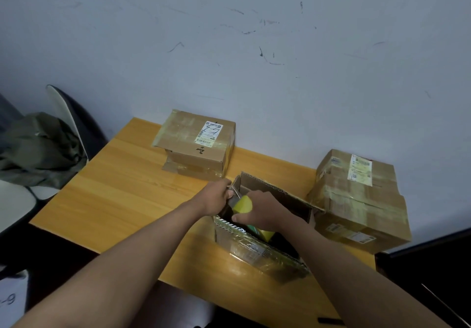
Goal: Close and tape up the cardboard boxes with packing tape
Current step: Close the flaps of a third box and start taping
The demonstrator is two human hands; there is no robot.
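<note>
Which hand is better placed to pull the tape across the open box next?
Probably the right hand: it already grips the yellow tape roll over the open box, while the left hand pinches at the box's corner.

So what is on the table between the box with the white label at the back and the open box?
Only bare table shows between the back box and the open box, in the head view.

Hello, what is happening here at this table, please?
A person stands at a wooden table and works over an open cardboard box. The right hand grips a yellow tape roll above the opening; the left hand pinches something at the box's left flap. Two taped boxes, one behind and one right, sit nearby.
</note>
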